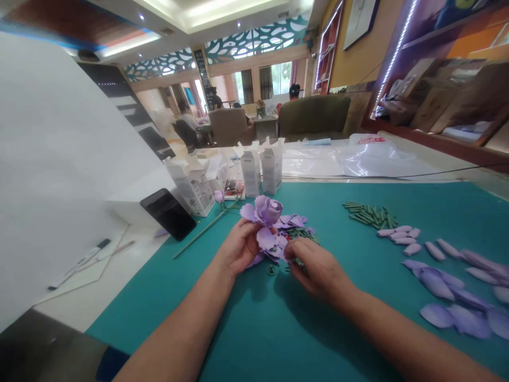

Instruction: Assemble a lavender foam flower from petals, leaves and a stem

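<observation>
A purple flower (268, 210) with layered petals is held up by my left hand (242, 246), whose fingers close round its underside. Loose purple petals (267, 239) lie or hang just below the bloom. To the right, my right hand (314, 262) has its fingers pressed together at the edge of a petal piece; whether they grip it is hard to make out. Between and behind the hands is a pile of small green parts (300, 233) and purple pieces. A small green ring-shaped part (271, 270) rests on the green mat (254, 329).
Green stems (369, 215), purple buds (401, 233) and petals (457, 307) lie on the right. A stemmed bud (207, 227), a black phone (168, 214) and white boxes (250, 170) stand or lie left and behind. People sit in the background.
</observation>
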The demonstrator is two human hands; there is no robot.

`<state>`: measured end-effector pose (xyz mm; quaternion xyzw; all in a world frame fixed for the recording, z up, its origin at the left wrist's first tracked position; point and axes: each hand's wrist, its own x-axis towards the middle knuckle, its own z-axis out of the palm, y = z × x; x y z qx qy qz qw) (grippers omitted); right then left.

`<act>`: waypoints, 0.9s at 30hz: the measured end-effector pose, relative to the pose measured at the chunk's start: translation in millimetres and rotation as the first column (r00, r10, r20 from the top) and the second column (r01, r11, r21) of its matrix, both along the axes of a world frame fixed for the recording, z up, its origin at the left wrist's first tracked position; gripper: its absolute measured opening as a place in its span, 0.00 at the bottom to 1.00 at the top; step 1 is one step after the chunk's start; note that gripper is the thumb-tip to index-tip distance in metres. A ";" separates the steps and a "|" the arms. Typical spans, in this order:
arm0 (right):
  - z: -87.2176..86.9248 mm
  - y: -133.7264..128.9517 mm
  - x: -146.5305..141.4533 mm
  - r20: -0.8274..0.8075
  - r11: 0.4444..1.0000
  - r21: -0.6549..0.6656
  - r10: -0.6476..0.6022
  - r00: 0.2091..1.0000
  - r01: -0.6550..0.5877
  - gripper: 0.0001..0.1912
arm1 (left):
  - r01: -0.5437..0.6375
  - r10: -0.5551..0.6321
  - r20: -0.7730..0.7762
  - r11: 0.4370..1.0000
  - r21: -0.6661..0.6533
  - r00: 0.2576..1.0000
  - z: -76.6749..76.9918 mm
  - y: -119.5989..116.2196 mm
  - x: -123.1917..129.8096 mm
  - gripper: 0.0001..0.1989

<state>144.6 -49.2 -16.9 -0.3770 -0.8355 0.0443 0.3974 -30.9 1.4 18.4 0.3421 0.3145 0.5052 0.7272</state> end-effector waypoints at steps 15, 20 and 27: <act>29.0 -5.0 7.8 -0.209 0.992 0.118 -0.020 0.978 0.046 0.06 | 0.079 -0.080 0.040 0.996 0.032 0.996 -1.4 -4.8 7.8 0.10; 31.0 -5.1 9.1 -0.182 0.968 0.216 -0.090 0.979 0.129 0.05 | 0.098 -0.098 0.024 0.995 0.022 0.995 -0.8 -8.6 10.9 0.11; 31.2 -5.5 9.6 -0.147 0.965 0.235 -0.079 0.986 0.113 0.07 | 0.098 -0.099 0.046 0.995 0.029 0.994 0.5 -10.7 12.4 0.09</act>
